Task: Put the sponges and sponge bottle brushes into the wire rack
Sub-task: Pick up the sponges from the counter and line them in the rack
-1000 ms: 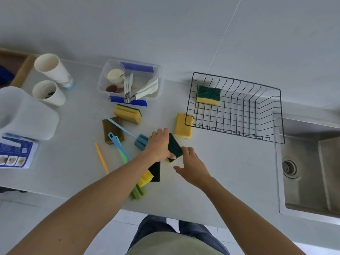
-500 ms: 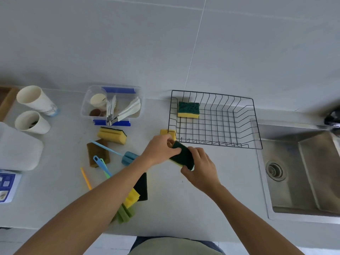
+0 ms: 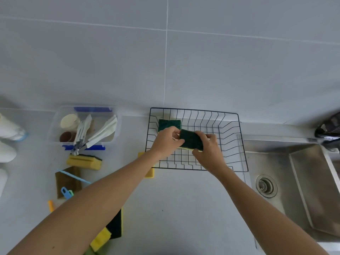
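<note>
Over the black wire rack (image 3: 230, 142), both hands hold a green-and-yellow sponge (image 3: 190, 139). My left hand (image 3: 168, 139) pinches its left end and my right hand (image 3: 207, 150) grips its right end. Another green-topped sponge (image 3: 168, 124) lies in the rack's back left corner, partly behind my left hand. On the counter, a yellow sponge (image 3: 150, 173) peeks out left of the rack. Further left lie a yellow grooved sponge (image 3: 83, 161), a brown pad (image 3: 68, 181) and blue, green and orange brush handles (image 3: 66, 193). A yellow-and-black sponge (image 3: 108, 232) shows under my left forearm.
A clear plastic box (image 3: 83, 126) with utensils and small cups stands at the back left. White paper cups (image 3: 9, 129) sit at the far left edge. A steel sink (image 3: 294, 184) with a drain lies right of the rack, a dark faucet (image 3: 328, 129) above it.
Both hands carried the green sponge from the counter up and back, so it now sits over the rack. The camera view tilted up toward the wall.
</note>
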